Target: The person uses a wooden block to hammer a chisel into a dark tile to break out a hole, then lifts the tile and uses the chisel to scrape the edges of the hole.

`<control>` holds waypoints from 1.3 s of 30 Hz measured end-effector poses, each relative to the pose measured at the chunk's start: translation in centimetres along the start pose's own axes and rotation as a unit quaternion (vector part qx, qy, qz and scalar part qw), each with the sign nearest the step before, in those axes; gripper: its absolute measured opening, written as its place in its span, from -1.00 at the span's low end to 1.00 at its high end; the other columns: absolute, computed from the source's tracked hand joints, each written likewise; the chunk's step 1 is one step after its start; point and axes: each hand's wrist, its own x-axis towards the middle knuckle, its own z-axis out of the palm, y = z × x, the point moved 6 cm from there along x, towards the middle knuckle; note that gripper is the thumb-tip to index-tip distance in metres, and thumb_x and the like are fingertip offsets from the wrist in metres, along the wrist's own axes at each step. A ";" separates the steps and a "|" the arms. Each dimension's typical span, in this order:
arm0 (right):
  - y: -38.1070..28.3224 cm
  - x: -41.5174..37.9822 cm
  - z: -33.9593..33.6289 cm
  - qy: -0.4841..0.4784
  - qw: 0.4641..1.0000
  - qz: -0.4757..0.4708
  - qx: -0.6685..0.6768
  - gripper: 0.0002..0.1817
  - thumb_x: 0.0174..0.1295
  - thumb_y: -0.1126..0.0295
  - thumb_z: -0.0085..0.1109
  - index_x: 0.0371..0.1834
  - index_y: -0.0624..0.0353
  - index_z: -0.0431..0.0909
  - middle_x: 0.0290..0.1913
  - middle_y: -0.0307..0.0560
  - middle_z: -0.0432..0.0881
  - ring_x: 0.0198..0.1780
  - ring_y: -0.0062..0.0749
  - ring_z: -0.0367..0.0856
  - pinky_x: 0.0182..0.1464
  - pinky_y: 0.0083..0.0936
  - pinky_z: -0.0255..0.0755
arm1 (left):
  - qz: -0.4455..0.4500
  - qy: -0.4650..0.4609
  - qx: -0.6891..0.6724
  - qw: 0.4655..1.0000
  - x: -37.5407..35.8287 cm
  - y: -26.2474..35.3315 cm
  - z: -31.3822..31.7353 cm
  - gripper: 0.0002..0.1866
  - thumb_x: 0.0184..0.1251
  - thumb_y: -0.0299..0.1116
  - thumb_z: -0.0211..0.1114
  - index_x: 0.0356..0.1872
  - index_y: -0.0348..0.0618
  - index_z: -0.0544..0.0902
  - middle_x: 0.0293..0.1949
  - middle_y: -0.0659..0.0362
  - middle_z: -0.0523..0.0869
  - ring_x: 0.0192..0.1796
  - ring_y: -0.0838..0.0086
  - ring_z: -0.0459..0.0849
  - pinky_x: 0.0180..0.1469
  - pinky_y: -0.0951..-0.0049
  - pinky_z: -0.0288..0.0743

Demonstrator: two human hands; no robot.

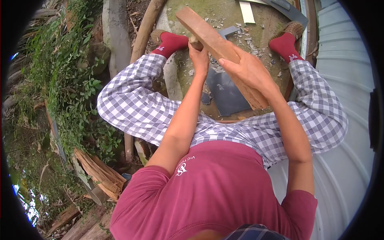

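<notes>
My right hand [250, 68] is wrapped over a long reddish-brown wooden block [202, 30], which slants from upper left to lower right between my legs. My left hand [199, 58] is closed around a short, light-brown wooden piece [195, 42] beside the block's upper left part; much of that piece is hidden. Under the block lies a dark grey flat sheet [227, 95]. Beyond it, a small grey angled piece [229, 31] rests on the ground among grey chips.
Pale strip [247, 13] and dark grey flat pieces [286, 11] lie at the top. Long poles [142, 40] and green plants [64, 88] are on the left, with split wood [100, 172] lower down. Corrugated metal sheeting [344, 60] lines the right.
</notes>
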 end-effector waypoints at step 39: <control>4.0 -4.4 -3.3 0.139 0.962 -0.005 0.234 -0.21 0.14 -0.14 0.15 0.27 0.29 0.35 0.00 0.13 0.59 0.01 -0.28 0.58 0.06 -0.40 0.40 | -0.096 0.142 -0.081 0.982 0.2 -3.5 -3.8 -0.68 0.18 -0.48 0.35 -0.14 -0.19 0.39 -0.33 0.22 0.54 -0.32 0.52 0.55 -0.20 0.48 0.46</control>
